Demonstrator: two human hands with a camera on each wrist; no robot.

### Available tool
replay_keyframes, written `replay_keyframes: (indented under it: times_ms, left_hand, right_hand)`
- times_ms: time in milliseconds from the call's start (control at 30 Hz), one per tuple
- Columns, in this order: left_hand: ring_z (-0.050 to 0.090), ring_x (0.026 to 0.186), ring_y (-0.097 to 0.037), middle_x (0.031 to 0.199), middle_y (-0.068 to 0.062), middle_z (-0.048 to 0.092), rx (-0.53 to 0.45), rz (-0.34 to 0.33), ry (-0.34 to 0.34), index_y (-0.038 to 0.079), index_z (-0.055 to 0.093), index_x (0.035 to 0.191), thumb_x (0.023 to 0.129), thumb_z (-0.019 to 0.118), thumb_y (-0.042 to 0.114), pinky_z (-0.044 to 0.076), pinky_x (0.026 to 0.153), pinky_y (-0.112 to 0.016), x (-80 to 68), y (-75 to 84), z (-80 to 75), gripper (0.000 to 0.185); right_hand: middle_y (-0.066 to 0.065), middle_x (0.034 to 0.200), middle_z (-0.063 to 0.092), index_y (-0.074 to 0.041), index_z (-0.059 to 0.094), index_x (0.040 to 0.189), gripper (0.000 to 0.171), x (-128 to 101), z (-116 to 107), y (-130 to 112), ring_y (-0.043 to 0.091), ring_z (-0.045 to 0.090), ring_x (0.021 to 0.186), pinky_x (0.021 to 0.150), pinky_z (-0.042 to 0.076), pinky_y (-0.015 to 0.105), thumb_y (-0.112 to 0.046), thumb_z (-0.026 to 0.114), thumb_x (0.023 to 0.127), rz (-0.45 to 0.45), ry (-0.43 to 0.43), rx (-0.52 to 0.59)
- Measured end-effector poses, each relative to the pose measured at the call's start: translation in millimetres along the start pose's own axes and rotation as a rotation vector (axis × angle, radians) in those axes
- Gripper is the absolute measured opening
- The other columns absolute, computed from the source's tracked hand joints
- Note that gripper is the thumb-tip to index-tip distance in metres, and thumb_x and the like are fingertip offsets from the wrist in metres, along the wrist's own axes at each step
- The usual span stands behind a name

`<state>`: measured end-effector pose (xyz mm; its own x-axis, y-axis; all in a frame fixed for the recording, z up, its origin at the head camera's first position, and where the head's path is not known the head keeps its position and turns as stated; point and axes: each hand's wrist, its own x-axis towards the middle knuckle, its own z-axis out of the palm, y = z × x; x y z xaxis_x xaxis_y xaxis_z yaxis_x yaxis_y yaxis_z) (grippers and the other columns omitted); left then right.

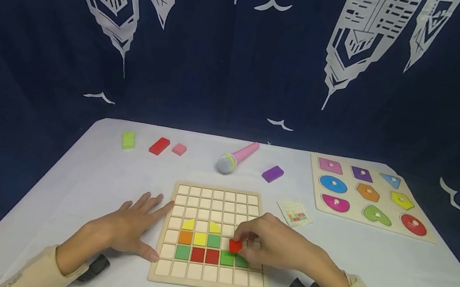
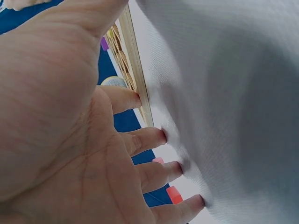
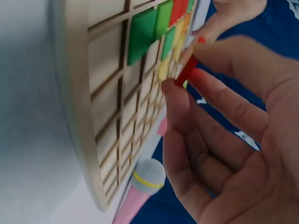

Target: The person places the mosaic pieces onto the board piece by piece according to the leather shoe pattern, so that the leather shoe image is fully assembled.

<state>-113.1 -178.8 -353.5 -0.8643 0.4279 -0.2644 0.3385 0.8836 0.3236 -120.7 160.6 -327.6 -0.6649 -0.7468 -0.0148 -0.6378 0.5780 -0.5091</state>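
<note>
One small red square wooden tile (image 1: 235, 246), likely light, stiff and smooth-edged, sits pinched between the right hand's (image 1: 281, 248) fingers (image 3: 219, 100) above the gridded wooden board (image 1: 207, 282), while the left hand's (image 1: 128, 227) spread fingers lie flat on the tabletop (image 1: 73, 179) at the board's edge.

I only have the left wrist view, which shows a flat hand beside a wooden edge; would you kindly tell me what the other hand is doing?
Observer: The right hand pinches a small red square tile over the wooden grid board.
Operator: Thank you. Are other tiles already seated?
Observer: Yes: yellow, orange, green and red tiles fill cells in the board's lower middle rows.
Operator: And what lies beyond the board?
Observer: A pink toy microphone with a grey head lies on the white table.
</note>
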Motion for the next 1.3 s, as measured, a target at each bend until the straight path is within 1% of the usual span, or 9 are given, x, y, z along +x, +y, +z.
replay_keyframes:
  times_ms: [100, 267, 533, 700, 767, 933, 1033, 1167, 1300]
  left_hand:
    - [0.010, 0.151, -0.050, 0.165, -0.023, 0.020, 0.001, -0.001, -0.004, 0.015, 0.025, 0.160, 0.063, 0.085, 0.060, 0.016, 0.114, -0.074, 0.2, 0.3, 1.8, 0.123]
    - [0.010, 0.151, -0.050, 0.165, -0.023, 0.019, 0.003, 0.003, 0.001, 0.015, 0.024, 0.160, 0.064, 0.085, 0.060, 0.016, 0.114, -0.074, -0.3, 0.1, 0.8, 0.122]
    - [0.010, 0.151, -0.052, 0.164, -0.025, 0.019, 0.006, 0.014, 0.003, 0.013, 0.025, 0.160, 0.064, 0.085, 0.059, 0.016, 0.113, -0.075, -0.3, 0.9, -0.9, 0.122]
    - [0.010, 0.151, -0.051, 0.164, -0.025, 0.020, 0.012, 0.012, 0.005, 0.014, 0.025, 0.160, 0.063, 0.085, 0.059, 0.016, 0.113, -0.075, -0.4, 0.8, -1.2, 0.123]
    - [0.010, 0.151, -0.051, 0.164, -0.025, 0.020, 0.011, 0.014, 0.004, 0.014, 0.025, 0.160, 0.063, 0.085, 0.058, 0.017, 0.113, -0.075, -0.4, 0.5, -0.9, 0.122]
    - [0.010, 0.151, -0.051, 0.164, -0.025, 0.019, 0.002, 0.016, 0.002, 0.013, 0.025, 0.160, 0.064, 0.085, 0.059, 0.016, 0.113, -0.075, -1.1, 0.0, 0.1, 0.122]
    - [0.010, 0.151, -0.052, 0.164, -0.025, 0.020, 0.001, 0.021, 0.005, 0.013, 0.025, 0.160, 0.064, 0.084, 0.060, 0.016, 0.113, -0.075, -1.5, -0.1, 0.5, 0.122]
    - [0.011, 0.151, -0.052, 0.164, -0.026, 0.020, 0.002, 0.026, 0.009, 0.013, 0.025, 0.160, 0.064, 0.085, 0.059, 0.017, 0.113, -0.075, -1.5, -0.3, 0.4, 0.122]
    - [0.012, 0.150, -0.053, 0.163, -0.026, 0.021, 0.003, 0.033, 0.011, 0.012, 0.026, 0.159, 0.063, 0.085, 0.058, 0.017, 0.112, -0.076, -1.5, 0.4, 0.0, 0.122]
  right_hand:
    - [-0.016, 0.084, 0.068, -0.015, 0.076, 0.097, 0.014, 11, 7, 2, 0.006, 0.059, 0.073, 0.067, 0.051, 0.018, -0.009, 0.070, 0.085, -0.006, 0.005, -0.011]
    - [-0.009, 0.088, 0.073, -0.010, 0.078, 0.096, 0.016, 20, 13, 4, 0.006, 0.058, 0.069, 0.064, 0.050, 0.017, -0.004, 0.070, 0.083, -0.032, 0.019, -0.041]
    - [-0.006, 0.093, 0.076, -0.009, 0.079, 0.099, 0.017, 23, 14, 1, 0.004, 0.059, 0.075, 0.070, 0.051, 0.018, -0.006, 0.074, 0.084, -0.010, 0.016, -0.077]
    - [-0.005, 0.094, 0.076, -0.010, 0.080, 0.097, 0.014, 23, 15, 0, 0.003, 0.059, 0.077, 0.072, 0.052, 0.021, -0.008, 0.076, 0.084, -0.007, 0.029, -0.099]
    - [-0.005, 0.096, 0.075, -0.010, 0.080, 0.096, 0.012, 22, 16, 0, 0.004, 0.061, 0.082, 0.075, 0.053, 0.023, -0.009, 0.077, 0.084, 0.001, 0.031, -0.113]
    - [-0.001, 0.113, 0.068, -0.015, 0.082, 0.096, 0.010, 17, 18, -3, 0.014, 0.060, 0.104, 0.083, 0.056, 0.033, -0.015, 0.076, 0.088, 0.039, 0.015, -0.164]
    - [0.001, 0.122, 0.064, -0.018, 0.081, 0.102, 0.014, 12, 17, -5, 0.017, 0.056, 0.112, 0.085, 0.056, 0.035, -0.017, 0.072, 0.091, 0.051, -0.009, -0.199]
    - [0.000, 0.132, 0.058, -0.020, 0.074, 0.121, 0.027, 0, 13, -3, 0.017, 0.051, 0.120, 0.092, 0.055, 0.033, -0.021, 0.067, 0.095, 0.029, -0.041, -0.230]
    - [-0.004, 0.133, 0.057, -0.020, 0.066, 0.131, 0.037, -17, 4, 3, 0.014, 0.053, 0.119, 0.097, 0.054, 0.035, -0.023, 0.068, 0.095, 0.032, -0.016, -0.204]
